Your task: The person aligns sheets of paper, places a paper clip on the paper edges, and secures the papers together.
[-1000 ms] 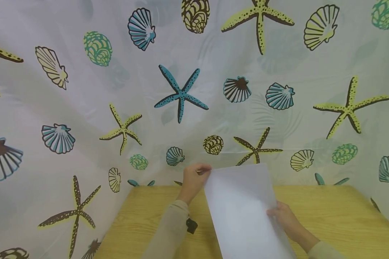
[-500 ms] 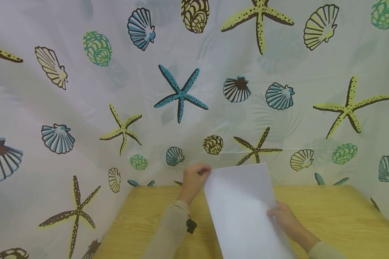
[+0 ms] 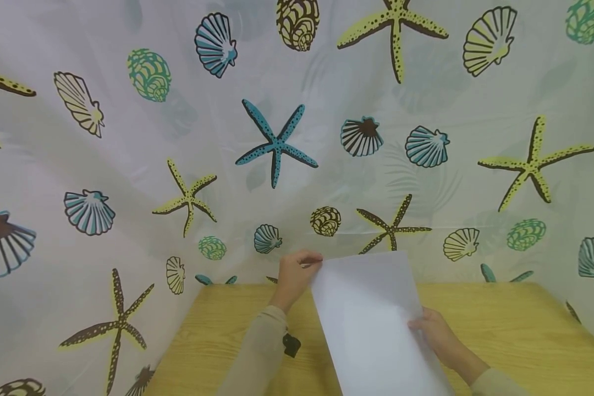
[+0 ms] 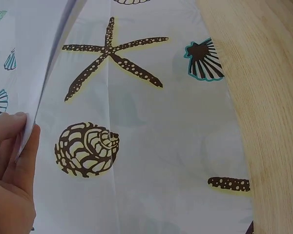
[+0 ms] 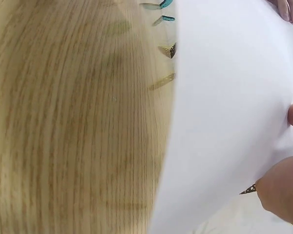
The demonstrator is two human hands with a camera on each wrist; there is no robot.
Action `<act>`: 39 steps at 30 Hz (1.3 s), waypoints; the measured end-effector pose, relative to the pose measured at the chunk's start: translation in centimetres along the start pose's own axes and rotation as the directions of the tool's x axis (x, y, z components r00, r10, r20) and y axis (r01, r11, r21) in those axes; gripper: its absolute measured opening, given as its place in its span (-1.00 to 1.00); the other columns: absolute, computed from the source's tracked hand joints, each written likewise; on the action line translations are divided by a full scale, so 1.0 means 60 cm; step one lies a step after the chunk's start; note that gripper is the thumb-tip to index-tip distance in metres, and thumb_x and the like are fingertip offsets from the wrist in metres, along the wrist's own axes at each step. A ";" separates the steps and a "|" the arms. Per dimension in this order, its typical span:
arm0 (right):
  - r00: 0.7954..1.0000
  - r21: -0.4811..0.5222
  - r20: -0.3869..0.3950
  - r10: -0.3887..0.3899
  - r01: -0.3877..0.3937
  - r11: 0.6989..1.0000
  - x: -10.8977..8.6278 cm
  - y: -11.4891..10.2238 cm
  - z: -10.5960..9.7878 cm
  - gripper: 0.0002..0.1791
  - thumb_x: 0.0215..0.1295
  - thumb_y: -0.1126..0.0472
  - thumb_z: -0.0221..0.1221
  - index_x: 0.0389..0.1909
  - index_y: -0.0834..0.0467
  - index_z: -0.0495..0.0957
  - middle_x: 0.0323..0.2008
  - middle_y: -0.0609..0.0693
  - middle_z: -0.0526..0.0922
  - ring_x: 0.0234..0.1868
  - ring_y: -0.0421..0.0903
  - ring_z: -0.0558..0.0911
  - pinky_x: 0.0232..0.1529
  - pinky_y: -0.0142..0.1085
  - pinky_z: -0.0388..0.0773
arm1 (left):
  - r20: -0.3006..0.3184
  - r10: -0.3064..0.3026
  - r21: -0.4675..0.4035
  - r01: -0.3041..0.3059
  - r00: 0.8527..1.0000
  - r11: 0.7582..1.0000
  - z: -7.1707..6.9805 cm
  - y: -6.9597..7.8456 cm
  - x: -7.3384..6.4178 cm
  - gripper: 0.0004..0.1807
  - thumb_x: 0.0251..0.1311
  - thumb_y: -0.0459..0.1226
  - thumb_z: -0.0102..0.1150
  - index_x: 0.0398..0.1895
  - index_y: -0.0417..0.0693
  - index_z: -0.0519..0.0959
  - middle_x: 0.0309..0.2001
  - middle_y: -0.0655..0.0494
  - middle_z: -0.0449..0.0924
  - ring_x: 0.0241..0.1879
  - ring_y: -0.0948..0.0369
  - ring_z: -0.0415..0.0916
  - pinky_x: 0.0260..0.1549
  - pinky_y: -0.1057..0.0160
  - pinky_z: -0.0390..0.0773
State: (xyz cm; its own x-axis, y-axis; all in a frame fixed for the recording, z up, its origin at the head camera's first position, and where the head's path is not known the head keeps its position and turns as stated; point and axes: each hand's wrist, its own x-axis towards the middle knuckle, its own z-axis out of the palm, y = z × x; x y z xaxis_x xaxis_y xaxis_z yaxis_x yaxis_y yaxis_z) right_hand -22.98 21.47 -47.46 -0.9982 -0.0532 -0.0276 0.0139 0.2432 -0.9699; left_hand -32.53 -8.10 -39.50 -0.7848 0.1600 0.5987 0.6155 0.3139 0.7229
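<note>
White paper (image 3: 371,319) is held up over the wooden table in the head view, its lower part running out of the frame. My left hand (image 3: 295,275) pinches its upper left corner between thumb and fingers. In the left wrist view that hand (image 4: 12,165) has the thumb on one face of the paper (image 4: 36,58) and fingers behind it. Lower on the right edge, my right hand (image 3: 438,335) grips the paper, thumb in front and fingers hidden behind. The right wrist view shows the paper (image 5: 229,107) bowed, with part of my right hand (image 5: 283,190) at the edge.
The wooden table (image 3: 515,335) lies below both hands. A white curtain (image 3: 317,93) printed with starfish and shells hangs behind and on both sides. A small black object (image 3: 291,345) shows by the left sleeve (image 3: 259,349).
</note>
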 end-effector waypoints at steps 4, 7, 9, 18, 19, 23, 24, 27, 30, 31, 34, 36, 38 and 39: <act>1.000 0.001 -0.007 0.005 -0.005 1.000 0.000 0.000 -0.001 -0.42 0.22 0.42 -0.07 0.24 0.61 0.10 0.23 0.47 0.25 0.25 0.35 0.23 0.24 0.23 0.12 | 0.012 0.007 0.002 -0.007 1.000 1.000 0.000 0.000 0.000 -0.87 0.04 -0.46 0.31 -0.34 -0.12 0.70 -0.27 0.10 0.69 -0.23 0.25 0.63 -0.21 0.40 0.59; 1.000 0.003 -0.008 0.001 -0.001 1.000 -0.001 -0.001 -0.003 -0.42 0.22 0.41 -0.07 0.24 0.61 0.11 0.21 0.46 0.27 0.23 0.32 0.26 0.23 0.20 0.17 | 0.032 0.013 0.000 -0.013 0.999 1.000 -0.001 -0.002 -0.001 -0.86 0.04 -0.46 0.32 -0.32 -0.11 0.70 -0.27 0.11 0.69 -0.22 0.25 0.62 -0.21 0.38 0.59; 1.000 0.015 -0.007 0.004 -0.004 1.000 -0.001 -0.001 -0.004 -0.42 0.23 0.40 -0.06 0.24 0.60 0.11 0.20 0.45 0.29 0.23 0.30 0.27 0.23 0.17 0.18 | 0.043 0.004 -0.003 -0.003 0.999 1.000 -0.002 -0.002 -0.001 -0.84 0.04 -0.46 0.32 -0.31 -0.10 0.70 -0.26 0.13 0.68 -0.20 0.25 0.61 -0.20 0.38 0.59; 1.000 0.036 -0.001 0.013 -0.013 0.999 0.000 0.001 -0.006 -0.41 0.21 0.40 -0.05 0.24 0.59 0.13 0.16 0.40 0.36 0.17 0.20 0.35 0.16 0.05 0.29 | 0.016 0.019 -0.003 -0.019 1.000 1.000 0.001 -0.002 -0.001 -0.86 0.05 -0.49 0.28 -0.31 -0.16 0.69 -0.25 0.10 0.68 -0.20 0.24 0.60 -0.19 0.38 0.59; 1.000 0.036 0.003 0.008 -0.008 0.999 0.001 0.001 -0.006 -0.41 0.21 0.40 -0.05 0.24 0.59 0.13 0.15 0.40 0.36 0.16 0.19 0.35 0.15 0.04 0.29 | 0.011 0.026 0.004 -0.026 1.000 1.000 0.002 -0.002 -0.001 -0.86 0.06 -0.49 0.28 -0.32 -0.17 0.69 -0.25 0.10 0.68 -0.20 0.23 0.60 -0.19 0.38 0.59; 1.000 0.023 0.020 -0.007 0.006 1.000 0.003 0.003 -0.006 -0.42 0.22 0.41 -0.06 0.24 0.61 0.12 0.15 0.40 0.37 0.13 0.16 0.38 0.11 0.02 0.33 | -0.007 0.043 0.042 -0.042 0.999 0.998 0.004 -0.001 0.001 -0.89 0.06 -0.49 0.28 -0.33 -0.19 0.68 -0.26 0.08 0.68 -0.20 0.23 0.61 -0.20 0.41 0.58; 1.000 0.022 0.021 -0.007 0.007 1.000 0.003 0.003 -0.006 -0.42 0.22 0.41 -0.06 0.24 0.61 0.12 0.14 0.40 0.37 0.13 0.16 0.39 0.10 0.01 0.34 | -0.012 0.044 0.050 -0.044 0.999 0.998 0.004 0.000 0.001 -0.89 0.06 -0.49 0.29 -0.35 -0.18 0.68 -0.27 0.08 0.69 -0.21 0.23 0.61 -0.21 0.41 0.58; 1.000 0.015 0.019 -0.004 0.003 1.000 0.003 0.003 -0.005 -0.41 0.21 0.41 -0.06 0.24 0.61 0.11 0.16 0.42 0.34 0.14 0.19 0.38 0.11 0.03 0.34 | -0.022 0.056 0.072 -0.054 0.998 0.996 0.005 0.000 0.001 -0.89 0.05 -0.49 0.29 -0.37 -0.15 0.68 -0.30 0.08 0.69 -0.23 0.23 0.62 -0.22 0.42 0.58; 1.000 0.014 0.018 0.002 -0.002 1.000 0.003 0.003 -0.003 -0.40 0.19 0.42 -0.06 0.25 0.61 0.11 0.20 0.45 0.28 0.20 0.26 0.31 0.17 0.08 0.27 | -0.026 0.068 0.087 -0.065 0.997 0.994 0.006 -0.001 0.002 -0.90 0.05 -0.49 0.28 -0.39 -0.16 0.68 -0.32 0.08 0.69 -0.26 0.23 0.63 -0.23 0.42 0.59; 1.000 0.014 0.019 0.005 -0.005 1.000 0.003 0.003 -0.003 -0.39 0.19 0.42 -0.06 0.25 0.61 0.10 0.22 0.46 0.26 0.22 0.29 0.28 0.19 0.11 0.24 | -0.025 0.071 0.091 -0.068 0.997 0.993 0.006 -0.001 0.002 -0.90 0.06 -0.48 0.28 -0.38 -0.16 0.68 -0.32 0.08 0.69 -0.26 0.23 0.62 -0.23 0.42 0.59; 1.000 0.012 0.027 0.010 -0.011 1.000 0.002 0.002 -0.002 -0.39 0.20 0.42 -0.07 0.26 0.61 0.08 0.26 0.48 0.19 0.27 0.35 0.20 0.23 0.19 0.15 | -0.018 0.069 0.096 -0.067 0.997 0.993 0.006 -0.002 0.002 -0.91 0.07 -0.46 0.29 -0.36 -0.15 0.67 -0.32 0.10 0.68 -0.25 0.25 0.62 -0.24 0.43 0.58; 1.000 0.013 0.026 0.016 -0.017 1.000 0.002 0.001 -0.002 -0.39 0.20 0.42 -0.07 0.26 0.60 0.08 0.25 0.48 0.20 0.26 0.35 0.21 0.22 0.20 0.17 | -0.011 0.076 0.103 -0.075 0.997 0.992 0.006 -0.002 0.002 -0.92 0.08 -0.44 0.29 -0.34 -0.15 0.67 -0.31 0.11 0.68 -0.25 0.26 0.62 -0.24 0.43 0.59; 1.000 0.008 0.023 0.018 -0.018 1.000 0.002 0.001 -0.002 -0.40 0.21 0.42 -0.07 0.25 0.60 0.09 0.23 0.47 0.23 0.23 0.32 0.25 0.20 0.17 0.21 | -0.007 0.092 0.111 -0.091 0.996 0.990 0.005 -0.003 0.001 -0.92 0.07 -0.42 0.31 -0.34 -0.15 0.68 -0.31 0.11 0.69 -0.27 0.27 0.62 -0.27 0.42 0.59; 1.000 0.009 0.019 0.018 -0.019 1.000 0.002 0.002 -0.002 -0.40 0.20 0.42 -0.07 0.25 0.60 0.10 0.22 0.46 0.25 0.22 0.30 0.27 0.19 0.15 0.24 | -0.006 0.101 0.114 -0.100 0.995 0.988 0.005 -0.003 0.001 -0.92 0.07 -0.42 0.31 -0.34 -0.16 0.68 -0.31 0.11 0.69 -0.28 0.27 0.62 -0.28 0.42 0.60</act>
State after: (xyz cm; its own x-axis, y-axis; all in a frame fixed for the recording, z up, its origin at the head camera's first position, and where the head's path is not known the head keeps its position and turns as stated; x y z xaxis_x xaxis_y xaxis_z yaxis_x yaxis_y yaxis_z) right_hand -23.12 21.62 -47.54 -0.9965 -0.0676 -0.0502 0.0330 0.2354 -0.9713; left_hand -32.69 -7.89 -39.67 -0.7180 0.1851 0.6710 0.6786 0.4009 0.6155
